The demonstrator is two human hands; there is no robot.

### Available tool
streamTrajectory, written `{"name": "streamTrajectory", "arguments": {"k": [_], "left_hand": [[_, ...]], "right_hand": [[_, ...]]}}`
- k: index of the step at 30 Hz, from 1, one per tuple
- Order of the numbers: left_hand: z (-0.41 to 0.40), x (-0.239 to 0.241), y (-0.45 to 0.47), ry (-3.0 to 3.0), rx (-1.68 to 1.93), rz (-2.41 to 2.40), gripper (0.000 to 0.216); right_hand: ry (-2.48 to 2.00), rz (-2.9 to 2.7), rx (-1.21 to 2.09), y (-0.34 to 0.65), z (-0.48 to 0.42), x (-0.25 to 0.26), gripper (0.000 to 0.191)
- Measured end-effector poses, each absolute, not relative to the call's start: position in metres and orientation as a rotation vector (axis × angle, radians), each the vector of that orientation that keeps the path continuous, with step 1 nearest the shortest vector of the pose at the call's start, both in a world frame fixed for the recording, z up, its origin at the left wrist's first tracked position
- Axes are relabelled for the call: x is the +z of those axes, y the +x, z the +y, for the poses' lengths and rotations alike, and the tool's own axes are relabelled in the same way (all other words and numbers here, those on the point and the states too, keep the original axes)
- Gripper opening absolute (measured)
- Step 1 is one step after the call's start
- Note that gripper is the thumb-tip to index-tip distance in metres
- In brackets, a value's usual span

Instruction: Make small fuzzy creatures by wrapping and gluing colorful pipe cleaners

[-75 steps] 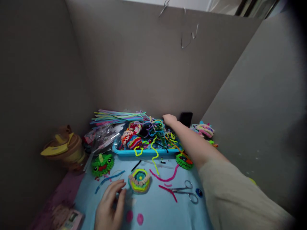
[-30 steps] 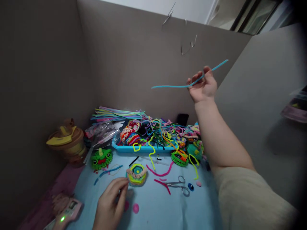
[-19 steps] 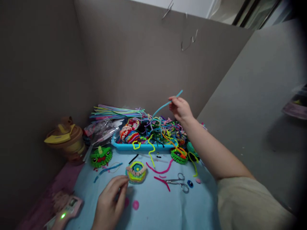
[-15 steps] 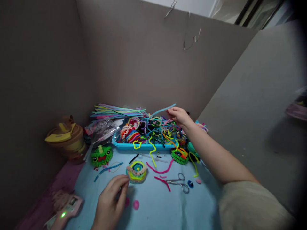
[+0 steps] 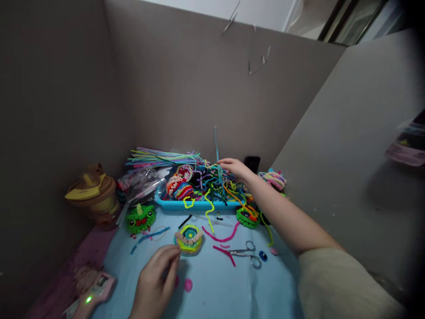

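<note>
My right hand point(image 5: 234, 167) is closed on a light blue pipe cleaner point(image 5: 216, 144), which stands nearly upright above the blue tray point(image 5: 199, 205). That tray is heaped with tangled, colourful pipe cleaners; the blue one's lower part runs into the heap. Low in the view, my left hand point(image 5: 157, 277) pinches the lower left edge of a round pipe-cleaner piece point(image 5: 190, 241) in yellow, teal and beige. The grip itself is partly hidden by the fingers. Two pink dots point(image 5: 188, 285) lie beside this hand on the blue cloth.
Scissors point(image 5: 244, 254) lie right of centre near magenta pipe cleaner pieces point(image 5: 226, 252). A green pipe-cleaner face point(image 5: 141, 218) sits left, another green piece point(image 5: 247, 218) right. A pink glue gun point(image 5: 96, 290) with a lit green light is at lower left. Grey walls stand close behind and right.
My right hand has moved left over the tray, and the blue pipe cleaner has swung from slanting to nearly upright. My left hand has barely moved.
</note>
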State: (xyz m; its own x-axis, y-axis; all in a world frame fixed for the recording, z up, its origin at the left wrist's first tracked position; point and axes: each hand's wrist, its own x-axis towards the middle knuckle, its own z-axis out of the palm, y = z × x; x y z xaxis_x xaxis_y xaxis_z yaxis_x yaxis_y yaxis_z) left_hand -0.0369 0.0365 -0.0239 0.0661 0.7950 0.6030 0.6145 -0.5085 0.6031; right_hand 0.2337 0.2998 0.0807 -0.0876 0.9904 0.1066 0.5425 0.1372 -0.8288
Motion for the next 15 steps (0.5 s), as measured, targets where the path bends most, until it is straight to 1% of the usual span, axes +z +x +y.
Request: {"name": "streamTrajectory", "arguments": {"k": [2, 4, 6, 12, 15], "left_hand": [[0.036, -0.024, -0.037, 2.145, 1.427, 1.449, 0.015], [0.036, -0.024, -0.038, 2.147, 1.428, 1.456, 0.016], [0.036, -0.024, -0.039, 2.151, 1.430, 1.460, 0.016], [0.035, -0.024, -0.040, 2.169, 1.449, 1.423, 0.016], [0.034, -0.022, -0.038, 2.176, 1.462, 1.409, 0.016]], "right_hand": [[-1.680, -1.862, 0.706, 0.224, 0.311, 0.073, 0.024], [-1.854, -1.939, 0.522, 0.218, 0.322, 0.068, 0.021], [-1.906, -1.947, 0.397, 0.218, 0.331, 0.065, 0.022], [-1.694, -1.657, 0.348, 0.246, 0.343, 0.063, 0.029], [-1.613, -1.557, 0.284, 0.263, 0.345, 0.061, 0.027]]}}
